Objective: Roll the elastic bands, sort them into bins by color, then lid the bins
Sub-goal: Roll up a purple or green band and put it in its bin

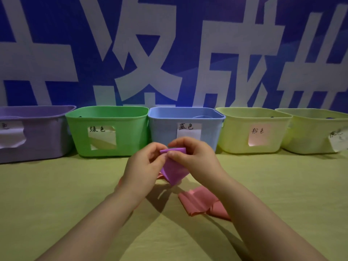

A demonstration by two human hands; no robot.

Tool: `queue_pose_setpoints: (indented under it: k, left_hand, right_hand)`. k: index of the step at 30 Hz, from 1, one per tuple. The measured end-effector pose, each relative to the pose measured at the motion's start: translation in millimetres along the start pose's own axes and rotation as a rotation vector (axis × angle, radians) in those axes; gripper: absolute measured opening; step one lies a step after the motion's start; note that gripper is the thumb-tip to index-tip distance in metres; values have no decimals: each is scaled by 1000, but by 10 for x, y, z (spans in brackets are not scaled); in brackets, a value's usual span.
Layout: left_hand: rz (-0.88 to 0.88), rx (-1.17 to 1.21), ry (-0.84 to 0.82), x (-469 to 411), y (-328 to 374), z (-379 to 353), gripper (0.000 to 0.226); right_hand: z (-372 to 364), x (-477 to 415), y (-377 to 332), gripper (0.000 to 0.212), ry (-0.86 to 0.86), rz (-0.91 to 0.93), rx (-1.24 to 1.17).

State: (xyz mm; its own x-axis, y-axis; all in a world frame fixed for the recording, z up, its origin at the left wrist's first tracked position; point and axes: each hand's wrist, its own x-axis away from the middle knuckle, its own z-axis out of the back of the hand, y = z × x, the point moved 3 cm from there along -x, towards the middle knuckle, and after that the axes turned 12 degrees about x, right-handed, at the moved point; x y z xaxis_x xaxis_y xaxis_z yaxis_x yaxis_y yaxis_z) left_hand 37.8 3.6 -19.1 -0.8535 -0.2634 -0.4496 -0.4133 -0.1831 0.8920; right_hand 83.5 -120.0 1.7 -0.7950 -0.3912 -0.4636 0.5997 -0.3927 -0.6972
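Five plastic bins are standing in a row at the back of a yellow-green tablecloth (pixel 56 194), under a blue banner (pixel 56 25) with large white characters. A purple bin (pixel 41 140) is sitting farthest to the left of the blue bin (pixel 162 130), and a green bin (pixel 81 132) is standing just beside the blue bin's left side.

In front of the blue bin, the person's left hand (pixel 143 170) is pinching the left end of a purple elastic band (pixel 174 169), with thumb and fingers curled onto it. The band is hanging above the cloth, directly before the blue bin's paper label (pixel 189 129). Its folded top edge is being held between both hands while its loose tail is drooping below them. The right hand (pixel 194 157) is gripping that top edge from the right, thumb pressing on the near face and fingers curling over the far side.

A pink elastic band (pixel 203 202) is lying crumpled on the cloth, closer to the camera than the blue bin and slightly to its right, partly hidden by the right forearm. Two pale yellow bins (pixel 235 132) are standing to the right of the blue bin, the farther one (pixel 308 134) running out of frame.
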Motion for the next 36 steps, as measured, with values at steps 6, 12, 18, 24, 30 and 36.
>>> queue_pose_setpoints:
  k: [6, 12, 18, 24, 30, 36]
  left_hand:
    - [-65, -41, 23, 61, 60, 47, 22]
    - [-84, 42, 62, 90, 145, 65, 25]
    - [-50, 226, 48, 110, 221, 50, 22]
    - [-69, 164, 52, 85, 148, 43, 19]
    - [-139, 102, 133, 113, 173, 48, 20]
    - [-153, 96, 159, 98, 185, 64, 24]
  right_hand:
    - [-10, 43, -34, 18, 40, 34, 74]
    - [1, 66, -79, 25, 89, 79, 38]
    - [29, 49, -80, 28, 130, 85, -22]
    - [35, 46, -74, 24, 134, 57, -25]
    - [62, 49, -103, 23, 126, 48, -36]
    - [68, 44, -118, 20, 110, 21, -57]
